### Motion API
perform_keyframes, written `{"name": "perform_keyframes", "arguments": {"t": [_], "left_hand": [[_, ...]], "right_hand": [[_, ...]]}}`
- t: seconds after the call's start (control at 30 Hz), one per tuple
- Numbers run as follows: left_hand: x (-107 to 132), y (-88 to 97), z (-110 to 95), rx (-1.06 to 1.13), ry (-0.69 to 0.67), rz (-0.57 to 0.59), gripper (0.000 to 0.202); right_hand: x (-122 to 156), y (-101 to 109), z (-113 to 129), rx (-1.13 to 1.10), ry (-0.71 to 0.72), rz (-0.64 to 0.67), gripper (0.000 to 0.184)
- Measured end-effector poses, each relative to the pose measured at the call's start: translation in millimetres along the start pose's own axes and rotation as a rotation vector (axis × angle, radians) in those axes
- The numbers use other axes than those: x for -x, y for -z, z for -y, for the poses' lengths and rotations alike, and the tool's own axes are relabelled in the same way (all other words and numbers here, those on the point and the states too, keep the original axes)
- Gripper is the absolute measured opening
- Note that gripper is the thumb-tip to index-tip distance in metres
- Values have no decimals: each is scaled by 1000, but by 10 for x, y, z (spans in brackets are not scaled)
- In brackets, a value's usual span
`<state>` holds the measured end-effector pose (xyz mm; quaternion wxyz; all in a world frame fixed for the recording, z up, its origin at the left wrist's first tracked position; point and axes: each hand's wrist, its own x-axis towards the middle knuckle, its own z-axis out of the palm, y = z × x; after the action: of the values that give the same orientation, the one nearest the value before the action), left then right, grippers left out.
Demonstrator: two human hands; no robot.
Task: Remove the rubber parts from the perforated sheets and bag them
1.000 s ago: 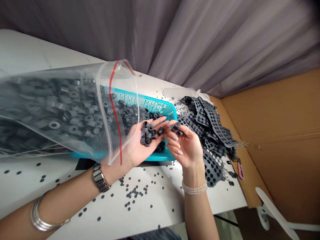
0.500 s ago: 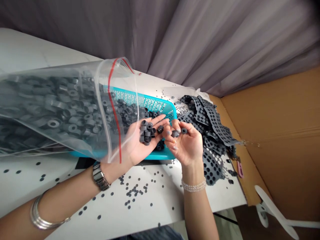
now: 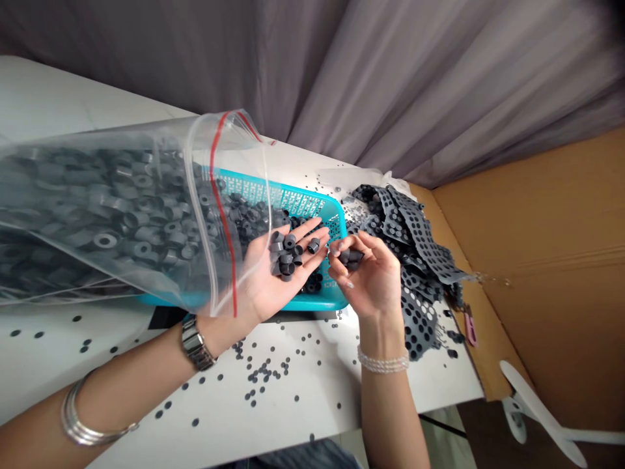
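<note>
My left hand (image 3: pixel 254 286) lies palm up over the basket with its fingers stretched out, and a small heap of dark grey ring-shaped caps (image 3: pixel 286 257) rests on its palm and fingers. Curled just to the right of those fingertips, my right hand (image 3: pixel 374 280) holds a few more caps (image 3: pixel 350 257) between its bent fingers and thumb. A clear zip bag (image 3: pixel 227 234) with a red stripe, full of the same caps, lies at the left, its mouth around my left palm. Beneath is a turquoise plastic basket (image 3: pixel 336 215) containing caps, partly hidden by bag and hands.
Perforated dark grey rubber sheets (image 3: pixel 420 241) are piled right of the basket. Small dark discs (image 3: pixel 263 374) are scattered over the white table (image 3: pixel 205 449). A pink-handled tool (image 3: pixel 470 326) lies by the cardboard (image 3: pixel 537 247) at the right; a grey curtain (image 3: pixel 390 78) hangs behind.
My right hand has moved slightly right, away from my left fingertips, and its fingers have closed further around the caps. My left hand has hardly moved; its heap of caps has shifted slightly.
</note>
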<state>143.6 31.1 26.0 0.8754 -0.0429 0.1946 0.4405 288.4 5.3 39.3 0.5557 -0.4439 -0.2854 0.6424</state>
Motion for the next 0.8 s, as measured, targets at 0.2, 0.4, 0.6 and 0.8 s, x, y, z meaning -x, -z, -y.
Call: {"name": "perform_keyframes", "arguments": {"t": [0.2, 0.4, 0.6, 0.8], "left_hand": [[-8, 26, 9, -24, 19, 37, 32], [-21, 19, 12, -31, 22, 7, 28], [-5, 12, 20, -69, 40, -7, 32], [-22, 16, 19, -23, 13, -27, 24]], "right_hand": [[42, -13, -14, 457, 215, -29, 17], [103, 33, 23, 982, 302, 110, 30], [73, 83, 14, 1107, 313, 67, 22], [74, 47, 8, 1263, 472, -118, 17]]}}
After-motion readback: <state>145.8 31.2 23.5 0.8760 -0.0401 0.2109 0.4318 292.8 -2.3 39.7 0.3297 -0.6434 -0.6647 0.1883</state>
